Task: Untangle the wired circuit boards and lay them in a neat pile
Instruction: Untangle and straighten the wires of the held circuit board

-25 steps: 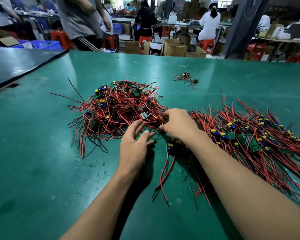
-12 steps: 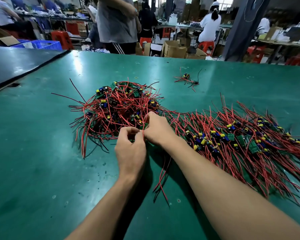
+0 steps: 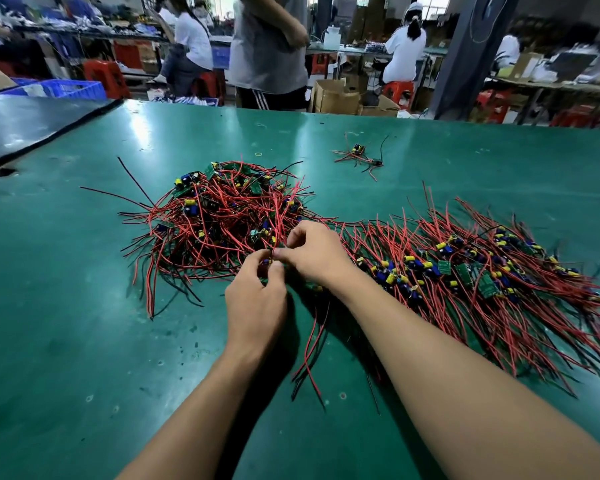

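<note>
Table point(image 3: 66, 306) green, scuffed. Left hand point(image 3: 255, 306) up from 6 o'clock to centre, thumb and forefinger pinching a board point(image 3: 266, 261), other fingers curled under. Right hand point(image 3: 314, 254) in from 4 o'clock, thumb and forefinger pinching the same board from the other side, remaining fingers loosely curled. Board at 5 o'clock edge of tangle point(image 3: 222, 216), touching it, mostly hidden by fingertips. Wires point(image 3: 312, 344), red and black, trailing from under both hands toward 6 o'clock. Tangle at 11 o'clock of hands: red leads, green boards, blue and yellow parts. Pile point(image 3: 482, 268) at 3 o'clock, leads roughly combed one way, boards in a band across the middle; runs into tangle behind right hand. Stray bunch point(image 3: 359, 155) at 1 o'clock, well apart. Person in grey shirt point(image 3: 267, 46) at far edge, 12 o'clock.
</note>
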Action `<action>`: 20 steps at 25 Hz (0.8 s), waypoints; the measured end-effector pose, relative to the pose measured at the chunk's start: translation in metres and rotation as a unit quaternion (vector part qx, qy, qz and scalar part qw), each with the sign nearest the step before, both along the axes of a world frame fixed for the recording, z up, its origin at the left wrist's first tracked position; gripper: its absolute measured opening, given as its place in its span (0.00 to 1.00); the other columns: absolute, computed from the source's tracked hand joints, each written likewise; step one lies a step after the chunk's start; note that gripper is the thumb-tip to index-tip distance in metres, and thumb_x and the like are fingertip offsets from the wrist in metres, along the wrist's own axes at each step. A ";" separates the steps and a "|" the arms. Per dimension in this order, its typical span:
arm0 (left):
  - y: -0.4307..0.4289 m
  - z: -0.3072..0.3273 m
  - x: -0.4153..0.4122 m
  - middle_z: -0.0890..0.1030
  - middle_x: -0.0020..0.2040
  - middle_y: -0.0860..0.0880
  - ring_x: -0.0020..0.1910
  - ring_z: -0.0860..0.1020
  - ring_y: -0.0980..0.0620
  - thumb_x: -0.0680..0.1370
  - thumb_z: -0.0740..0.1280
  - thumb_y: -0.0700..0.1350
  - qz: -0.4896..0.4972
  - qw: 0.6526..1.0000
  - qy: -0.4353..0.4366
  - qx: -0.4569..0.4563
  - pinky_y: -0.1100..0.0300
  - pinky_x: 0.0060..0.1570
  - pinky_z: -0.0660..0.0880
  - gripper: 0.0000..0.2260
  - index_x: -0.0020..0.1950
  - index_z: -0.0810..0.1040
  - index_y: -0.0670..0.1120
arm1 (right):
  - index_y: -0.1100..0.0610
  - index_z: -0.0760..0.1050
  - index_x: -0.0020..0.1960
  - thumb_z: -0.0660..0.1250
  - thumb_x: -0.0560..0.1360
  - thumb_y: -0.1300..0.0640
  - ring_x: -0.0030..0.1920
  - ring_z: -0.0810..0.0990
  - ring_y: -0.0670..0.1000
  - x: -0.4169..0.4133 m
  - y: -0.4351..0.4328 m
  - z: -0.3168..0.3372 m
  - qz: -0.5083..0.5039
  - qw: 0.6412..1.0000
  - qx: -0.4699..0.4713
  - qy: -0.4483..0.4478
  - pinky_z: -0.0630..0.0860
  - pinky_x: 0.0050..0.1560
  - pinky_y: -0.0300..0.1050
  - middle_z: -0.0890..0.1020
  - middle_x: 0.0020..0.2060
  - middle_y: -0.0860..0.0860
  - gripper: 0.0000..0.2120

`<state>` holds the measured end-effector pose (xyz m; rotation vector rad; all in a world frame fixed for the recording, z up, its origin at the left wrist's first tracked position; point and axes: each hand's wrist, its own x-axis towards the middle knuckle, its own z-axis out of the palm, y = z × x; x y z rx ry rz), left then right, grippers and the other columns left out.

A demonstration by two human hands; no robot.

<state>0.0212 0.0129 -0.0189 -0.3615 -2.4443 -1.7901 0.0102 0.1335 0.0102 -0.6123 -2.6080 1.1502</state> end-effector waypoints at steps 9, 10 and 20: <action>-0.001 0.004 0.005 0.79 0.56 0.54 0.35 0.83 0.53 0.80 0.64 0.41 -0.033 0.994 -0.077 0.065 0.55 0.42 0.80 0.24 0.76 0.65 0.50 | 0.58 0.74 0.51 0.68 0.80 0.60 0.31 0.81 0.47 0.015 -0.005 0.047 0.012 0.840 -0.477 0.256 0.78 0.33 0.39 0.83 0.34 0.51 0.03; -0.002 0.004 0.006 0.79 0.55 0.54 0.35 0.84 0.51 0.80 0.64 0.41 -0.033 0.993 -0.076 0.085 0.53 0.43 0.81 0.24 0.75 0.65 0.51 | 0.59 0.74 0.54 0.65 0.82 0.59 0.32 0.81 0.47 0.018 0.000 0.053 0.036 0.777 -0.571 0.260 0.79 0.33 0.39 0.84 0.36 0.52 0.04; -0.001 0.032 0.017 0.82 0.36 0.45 0.29 0.79 0.49 0.82 0.58 0.51 -0.297 0.833 -0.340 0.319 0.59 0.31 0.79 0.14 0.48 0.80 0.46 | 0.59 0.81 0.54 0.66 0.79 0.63 0.41 0.82 0.52 0.081 -0.002 0.015 0.116 0.864 -0.452 0.191 0.79 0.30 0.41 0.86 0.50 0.54 0.07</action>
